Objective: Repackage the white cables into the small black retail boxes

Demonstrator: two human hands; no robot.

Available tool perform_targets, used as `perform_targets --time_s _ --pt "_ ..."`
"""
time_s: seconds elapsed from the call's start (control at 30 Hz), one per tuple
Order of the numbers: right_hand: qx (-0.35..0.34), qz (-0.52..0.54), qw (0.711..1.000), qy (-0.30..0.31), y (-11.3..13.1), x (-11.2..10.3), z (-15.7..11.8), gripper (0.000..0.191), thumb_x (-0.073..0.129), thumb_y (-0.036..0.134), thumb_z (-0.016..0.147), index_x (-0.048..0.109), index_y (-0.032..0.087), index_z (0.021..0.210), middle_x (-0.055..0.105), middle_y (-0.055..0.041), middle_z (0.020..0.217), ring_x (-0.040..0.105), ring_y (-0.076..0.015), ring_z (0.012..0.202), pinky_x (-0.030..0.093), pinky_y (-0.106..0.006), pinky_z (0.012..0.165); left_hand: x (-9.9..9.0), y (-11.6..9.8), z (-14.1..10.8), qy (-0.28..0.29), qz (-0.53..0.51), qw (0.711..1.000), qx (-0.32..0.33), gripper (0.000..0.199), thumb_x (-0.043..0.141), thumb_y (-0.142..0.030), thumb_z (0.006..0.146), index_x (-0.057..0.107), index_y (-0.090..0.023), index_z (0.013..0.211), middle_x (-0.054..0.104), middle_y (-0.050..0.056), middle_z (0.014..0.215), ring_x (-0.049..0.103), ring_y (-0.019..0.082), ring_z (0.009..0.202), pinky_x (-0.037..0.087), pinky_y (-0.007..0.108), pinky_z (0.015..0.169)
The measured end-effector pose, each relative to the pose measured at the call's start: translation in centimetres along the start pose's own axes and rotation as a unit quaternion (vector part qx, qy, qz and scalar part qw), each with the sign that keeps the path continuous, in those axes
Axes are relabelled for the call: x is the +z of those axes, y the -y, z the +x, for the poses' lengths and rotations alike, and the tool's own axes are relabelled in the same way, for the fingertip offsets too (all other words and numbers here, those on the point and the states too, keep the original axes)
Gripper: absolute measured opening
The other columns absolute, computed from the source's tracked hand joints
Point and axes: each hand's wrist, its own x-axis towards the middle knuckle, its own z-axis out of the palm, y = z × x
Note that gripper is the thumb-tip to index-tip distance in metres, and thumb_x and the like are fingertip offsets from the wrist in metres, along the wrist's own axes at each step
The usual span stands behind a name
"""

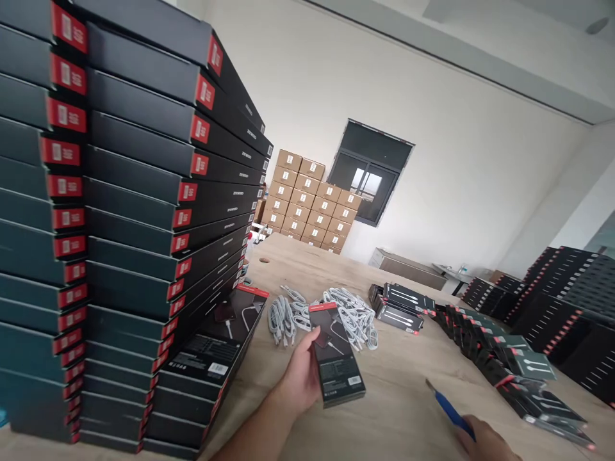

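Observation:
My left hand (pixel 302 374) is closed round one edge of a slim black box (pixel 339 358) with a red top strip, a printed cable picture and a white barcode label. The box is tilted, held above the wooden table (pixel 398 410). At the lower right, my right hand (pixel 485 442) grips a blue-handled tool (pixel 454 410) with a narrow metal tip; it looks like a knife. The tip points up and left, apart from the box. Behind the box lie coiled grey-white cables (pixel 353 314), with another bundle (pixel 282 317) to their left.
Tall stacks of black boxes (pixel 134 186) stand close on the left. Small black boxes (pixel 403 304) lie farther back, and a long row of similar boxes (pixel 509 358) runs along the right. More black stacks (pixel 552 307) stand beyond it. Brown cartons (pixel 307 198) rise by the far wall.

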Motion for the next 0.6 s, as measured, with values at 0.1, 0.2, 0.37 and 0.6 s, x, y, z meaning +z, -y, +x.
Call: perform_targets --time_s 0.1,0.2,0.37,0.6 --pt "-0.041 0.185 0.981 -0.049 5.5 0.7 0.9 0.039 0.060 0.064 0.060 0.062 0.029 0.078 0.074 -0.0105 0.077 0.073 -0.0389 0.084 0.054 -0.051 0.079 0.0 -0.9 -0.3 0.010 -0.022 1.000 0.013 0.044 0.054 -0.051 0.090 0.067 -0.015 0.110 0.078 0.011 0.092 0.074 0.029 0.084 0.055 0.041 0.082" --pt "-0.054 0.384 0.921 -0.042 13.0 1.7 0.9 0.058 0.065 0.072 0.063 0.062 0.023 0.093 0.071 -0.0063 0.076 0.071 -0.0294 0.074 0.056 -0.044 0.075 0.0 -1.7 -0.5 0.027 -0.040 0.999 0.025 0.051 0.044 -0.053 0.092 0.068 -0.015 0.114 0.078 0.013 0.097 0.074 0.031 0.089 0.054 0.046 0.087" --pt "-0.015 0.606 0.789 0.099 21.3 5.4 -1.1 0.064 0.068 0.075 0.069 0.064 0.018 0.098 0.065 0.0000 0.069 0.058 -0.0155 0.054 0.046 -0.027 0.047 -0.2 -2.1 -0.2 -0.004 -0.011 1.000 0.014 0.050 0.037 -0.049 0.096 0.070 -0.014 0.110 0.078 0.013 0.093 0.074 0.030 0.090 0.055 0.044 0.085" --pt "0.018 0.648 0.722 0.242 20.4 8.8 -4.0 0.051 0.079 0.063 0.073 0.066 0.017 0.091 0.058 0.0048 0.058 0.050 -0.0096 0.043 0.039 -0.021 0.039 -1.2 -2.2 0.8 0.001 0.011 1.000 -0.002 0.054 0.054 -0.061 0.091 0.070 -0.012 0.106 0.078 0.012 0.088 0.075 0.028 0.084 0.057 0.038 0.079"
